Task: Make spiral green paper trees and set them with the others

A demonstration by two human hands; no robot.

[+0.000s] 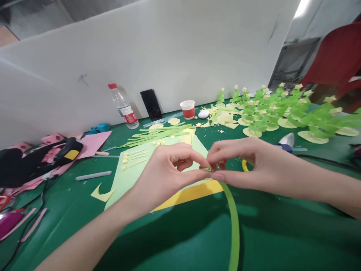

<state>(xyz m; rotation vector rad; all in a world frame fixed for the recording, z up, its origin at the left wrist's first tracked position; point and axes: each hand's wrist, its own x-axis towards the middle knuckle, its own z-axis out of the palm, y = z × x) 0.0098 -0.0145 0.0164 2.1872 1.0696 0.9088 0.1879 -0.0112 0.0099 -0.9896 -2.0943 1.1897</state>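
the left hand (173, 171) and the right hand (245, 160) meet fingertip to fingertip, each grip narrow, thumb and forefinger pinched on the green strip (233, 226). the strip's upper end sits between them, apparently folded or coiled into a small bundle; the fingers hide how it is formed. the rest hangs below the grip toward the near edge, flat, smooth and gently bowed, so this piece looks barely begun, with most of its length unworked.

just beyond and left of the grip lies a pale green sheet (132, 180), matte and flat, with a yellow band (188, 194) along its near edge. on it, thin stems (135, 156) with crumpled-looking pale yellow heads rest in a loose row, seemingly prepared but unassembled. farther out, loose green strips (158, 135) lie in a ragged sheaf, apparently waiting, and round pale yellow discs (174, 121) lie beyond those, with nothing mounted on them.

off to the right and beyond the grip, many paper plants (267, 109) stand on flat discs, their green foliage zigzagged or looped and topped with small pale stars; these seem finished, a large share of the batch.

farthest from the grip on the green tabletop (169, 241) stand a red-and-white cup (188, 110) and a clear, glossy plastic bottle (124, 107).
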